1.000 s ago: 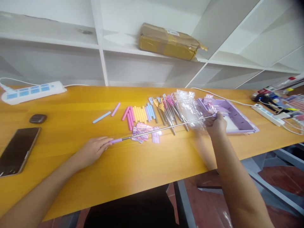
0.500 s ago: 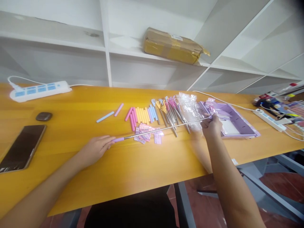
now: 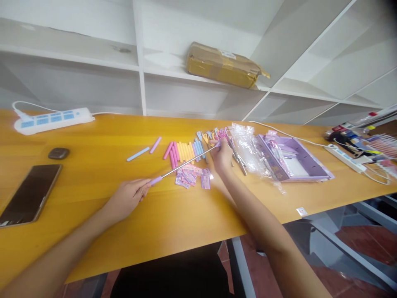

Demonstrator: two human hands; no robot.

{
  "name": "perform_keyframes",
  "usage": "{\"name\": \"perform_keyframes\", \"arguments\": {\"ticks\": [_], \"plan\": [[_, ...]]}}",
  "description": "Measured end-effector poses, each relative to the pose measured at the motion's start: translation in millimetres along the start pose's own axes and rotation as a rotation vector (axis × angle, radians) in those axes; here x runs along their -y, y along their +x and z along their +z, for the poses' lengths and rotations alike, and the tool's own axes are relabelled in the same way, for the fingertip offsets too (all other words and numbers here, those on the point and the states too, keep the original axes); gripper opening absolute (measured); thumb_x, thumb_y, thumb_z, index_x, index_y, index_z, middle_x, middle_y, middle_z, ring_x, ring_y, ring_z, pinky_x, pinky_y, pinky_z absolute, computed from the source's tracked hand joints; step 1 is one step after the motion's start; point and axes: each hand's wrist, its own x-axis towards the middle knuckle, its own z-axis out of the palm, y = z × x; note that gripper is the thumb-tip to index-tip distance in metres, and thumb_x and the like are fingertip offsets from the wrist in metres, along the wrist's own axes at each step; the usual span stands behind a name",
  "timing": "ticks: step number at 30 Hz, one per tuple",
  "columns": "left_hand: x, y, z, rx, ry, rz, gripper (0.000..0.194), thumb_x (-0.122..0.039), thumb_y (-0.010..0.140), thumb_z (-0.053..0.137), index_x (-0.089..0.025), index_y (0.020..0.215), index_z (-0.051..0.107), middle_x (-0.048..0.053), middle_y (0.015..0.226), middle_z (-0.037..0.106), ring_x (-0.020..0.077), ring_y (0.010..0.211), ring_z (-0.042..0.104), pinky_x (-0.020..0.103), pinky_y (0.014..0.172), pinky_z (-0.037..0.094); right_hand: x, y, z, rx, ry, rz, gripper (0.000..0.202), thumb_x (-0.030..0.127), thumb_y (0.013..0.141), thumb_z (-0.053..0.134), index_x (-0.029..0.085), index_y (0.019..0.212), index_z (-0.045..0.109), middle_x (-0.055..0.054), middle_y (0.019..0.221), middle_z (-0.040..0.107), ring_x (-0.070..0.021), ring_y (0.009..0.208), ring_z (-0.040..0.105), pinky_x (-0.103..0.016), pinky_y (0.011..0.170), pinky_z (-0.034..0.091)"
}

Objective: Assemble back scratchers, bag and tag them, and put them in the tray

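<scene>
A telescopic back scratcher (image 3: 186, 164) with a purple grip and a thin metal rod spans both hands. My left hand (image 3: 128, 198) is closed round its grip. At the far end, my right hand (image 3: 221, 156) is closed on the claw end, which the fingers mostly hide. Under the rod lie pink and purple printed cards (image 3: 188, 176) and a row of yellow foam sleeves (image 3: 185, 151) with pink, blue and purple ones beside them. Behind my right hand is a pile of more back scratchers (image 3: 238, 155) with coloured claw heads.
Clear plastic bags (image 3: 248, 145) lie left of a purple box (image 3: 310, 159). A phone (image 3: 29, 192), a small dark case (image 3: 58, 153) and a power strip (image 3: 54, 120) are at the left. A taped carton (image 3: 221, 64) sits on the shelf above.
My right hand has come left from beside the purple box to the pile, and the rod between the hands is shorter. My left hand has hardly moved.
</scene>
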Motion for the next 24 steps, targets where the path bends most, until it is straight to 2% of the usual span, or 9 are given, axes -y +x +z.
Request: {"name": "perform_keyframes", "arguments": {"ticks": [2, 5, 9, 12, 18, 24], "plan": [[-1.6, -1.1, 3.7, 0.005, -0.039, -0.03, 0.045, -0.05, 0.111, 0.036, -0.022, 0.084, 0.06, -0.003, 0.07, 0.055, 0.016, 0.065, 0.054, 0.028, 0.07, 0.042, -12.1, -35.0, 30.1, 0.033, -0.019, 0.045, 0.064, 0.073, 0.1, 0.05, 0.014, 0.09, 0.074, 0.009, 0.052, 0.029, -0.0082, 0.045, 0.022, -0.025, 0.044, 0.016], [-2.3, -2.9, 8.6, 0.006, -0.107, -0.085, 0.047, -0.053, 0.11, 0.039, -0.023, 0.079, 0.056, -0.005, 0.062, 0.051, 0.0162, 0.059, 0.052, 0.028, 0.066, 0.04, -23.4, -88.3, 65.1, 0.121, 0.032, 0.14, 0.071, 0.079, 0.098, 0.048, 0.014, 0.093, 0.078, 0.01, 0.052, 0.021, -0.0092, 0.045, 0.018, -0.026, 0.044, 0.016], [-4.5, -4.8, 10.3, 0.052, -0.184, -0.085, 0.049, -0.055, 0.109, 0.04, -0.023, 0.074, 0.053, -0.006, 0.055, 0.052, 0.016, 0.055, 0.051, 0.028, 0.064, 0.04, -18.6, -134.5, 86.0, 0.241, 0.064, 0.148, 0.071, 0.082, 0.094, 0.053, 0.016, 0.087, 0.079, 0.008, 0.056, 0.02, -0.0093, 0.048, 0.019, -0.026, 0.048, 0.014], [-6.2, -6.1, 9.8, 0.11, -0.207, -0.044, 0.047, -0.053, 0.109, 0.041, -0.022, 0.078, 0.057, -0.005, 0.056, 0.057, 0.016, 0.058, 0.056, 0.028, 0.067, 0.043, -12.1, -142.5, 86.9, 0.29, 0.071, 0.111, 0.072, 0.083, 0.094, 0.054, 0.016, 0.088, 0.08, 0.007, 0.057, 0.02, -0.0092, 0.05, 0.019, -0.027, 0.05, 0.013], [-7.8, -8.3, 13.5, 0.193, -0.205, -0.083, 0.041, -0.059, 0.108, 0.042, -0.023, 0.094, 0.057, -0.005, 0.071, 0.066, 0.0154, 0.059, 0.063, 0.029, 0.062, 0.046, -11.2, -126.4, 80.4, 0.435, 0.033, 0.154, 0.07, 0.081, 0.094, 0.056, 0.015, 0.094, 0.083, 0.007, 0.059, 0.018, -0.0094, 0.051, 0.017, -0.028, 0.051, 0.013], [-5.7, -7.9, 13.8, 0.185, -0.106, -0.071, 0.043, -0.064, 0.108, 0.039, -0.025, 0.093, 0.051, -0.008, 0.056, 0.059, 0.0172, 0.056, 0.059, 0.031, 0.065, 0.046, -9.1, -123.8, 80.2, 0.64, 0.013, 0.196, 0.063, 0.075, 0.095, 0.06, 0.016, 0.095, 0.083, 0.006, 0.061, 0.026, -0.0092, 0.053, 0.02, -0.03, 0.054, 0.014]]}}
